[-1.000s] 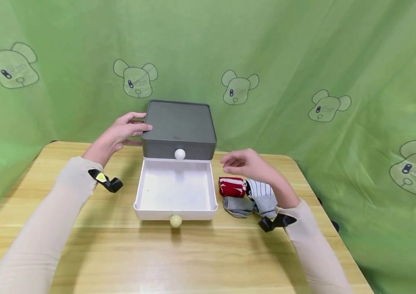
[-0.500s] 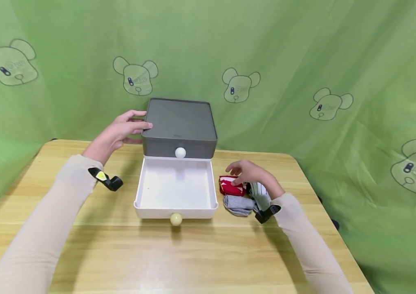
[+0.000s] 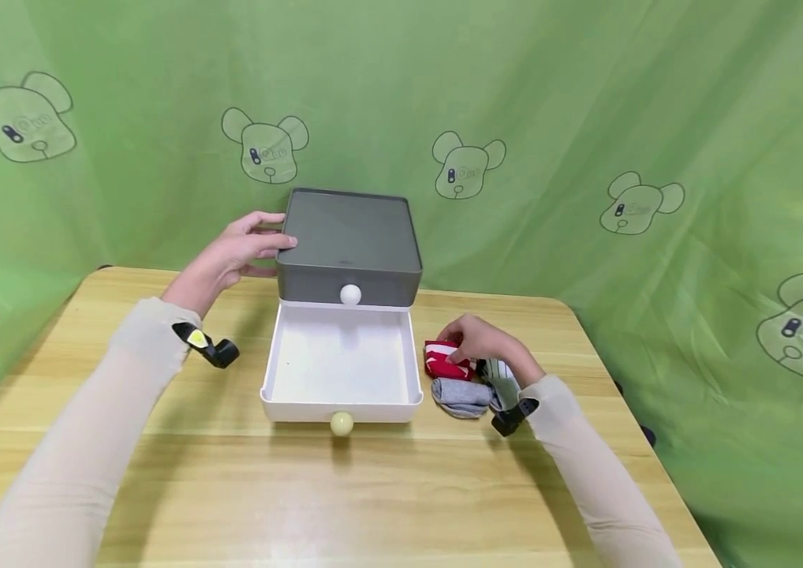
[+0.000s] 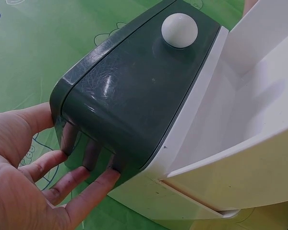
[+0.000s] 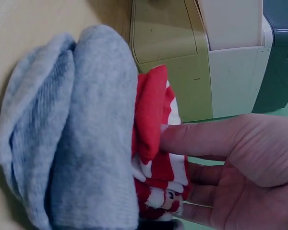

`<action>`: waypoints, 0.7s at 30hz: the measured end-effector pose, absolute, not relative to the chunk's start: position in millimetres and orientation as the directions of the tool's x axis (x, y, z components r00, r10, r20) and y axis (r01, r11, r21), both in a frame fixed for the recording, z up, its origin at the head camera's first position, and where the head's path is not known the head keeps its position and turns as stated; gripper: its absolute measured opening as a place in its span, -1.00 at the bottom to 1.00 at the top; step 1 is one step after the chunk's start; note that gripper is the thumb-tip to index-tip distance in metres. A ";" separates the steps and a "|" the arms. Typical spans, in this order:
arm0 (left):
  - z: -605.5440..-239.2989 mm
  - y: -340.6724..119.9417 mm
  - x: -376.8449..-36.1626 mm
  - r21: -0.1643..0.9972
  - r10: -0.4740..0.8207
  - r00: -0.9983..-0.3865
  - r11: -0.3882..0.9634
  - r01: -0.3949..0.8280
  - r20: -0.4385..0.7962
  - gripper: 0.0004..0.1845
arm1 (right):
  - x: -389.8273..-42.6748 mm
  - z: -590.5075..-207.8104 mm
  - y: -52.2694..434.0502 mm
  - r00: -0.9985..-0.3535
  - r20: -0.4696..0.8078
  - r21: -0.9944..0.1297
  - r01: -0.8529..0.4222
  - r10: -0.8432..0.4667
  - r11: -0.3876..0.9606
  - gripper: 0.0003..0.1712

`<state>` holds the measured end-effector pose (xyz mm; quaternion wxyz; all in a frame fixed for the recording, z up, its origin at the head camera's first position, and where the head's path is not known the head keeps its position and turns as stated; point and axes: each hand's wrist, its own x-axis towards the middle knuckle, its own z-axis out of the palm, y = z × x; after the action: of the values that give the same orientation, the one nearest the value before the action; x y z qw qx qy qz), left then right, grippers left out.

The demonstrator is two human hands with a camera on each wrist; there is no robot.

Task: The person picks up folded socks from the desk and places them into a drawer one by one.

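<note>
- Cabinet (image 3: 349, 229) with open drawer (image 3: 302, 412), centre: the left hand (image 3: 237, 248) touches its left side, fingers spread, gripping nothing.
- Right hand (image 3: 481, 339), the nearer, pinches the red sock (image 3: 437, 369).
- Red sock: right of centre, beside the drawer, long axis seemingly left-right.

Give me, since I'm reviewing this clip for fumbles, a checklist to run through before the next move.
1. White drawer open: ok.
2. Left hand touching the dark-topped drawer unit: ok.
3. Right hand holding the red-and-white bundle: ok.
4. Hold firm enough to lift: cannot tell.
5. Visible gap between that bundle and the grey bundle: not ok, none shows in the right wrist view.
6. Striped bundle clear of the hand: cannot tell, partly hidden.
</note>
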<state>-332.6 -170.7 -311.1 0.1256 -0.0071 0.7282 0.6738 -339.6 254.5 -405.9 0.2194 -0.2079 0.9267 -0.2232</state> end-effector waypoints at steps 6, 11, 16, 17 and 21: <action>-309.0 -170.5 -331.2 0.979 0.161 -0.967 0.090 -0.184 -0.196 -0.21 | -337.1 -404.9 251.6 -0.823 -0.300 -0.501 -0.294 -0.482 0.814 -0.68; -308.1 -169.5 -331.4 0.977 0.158 -0.966 0.096 -0.192 -0.205 -0.21 | -334.2 -406.0 251.5 -0.808 -0.272 -0.528 -0.328 -0.522 0.783 -0.70; -304.6 -168.5 -332.3 0.974 0.167 -0.962 0.100 -0.202 -0.216 -0.18 | -334.4 -405.4 252.1 -0.799 -0.261 -0.555 -0.336 -0.543 0.761 -0.72; -303.9 -168.5 -331.6 0.973 0.172 -0.960 0.099 -0.207 -0.222 -0.17 | -334.5 -404.7 252.7 -0.799 -0.260 -0.557 -0.335 -0.543 0.760 -0.72; -302.5 -168.7 -330.7 0.971 0.183 -0.955 0.094 -0.219 -0.233 -0.17 | -336.6 -398.6 256.6 -0.814 -0.220 -0.555 -0.349 -0.538 0.755 -0.72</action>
<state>-330.7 -168.7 -302.5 0.1493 -0.0126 0.7245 0.6728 -336.6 256.6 -398.6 0.1866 -0.2415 0.9181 -0.2530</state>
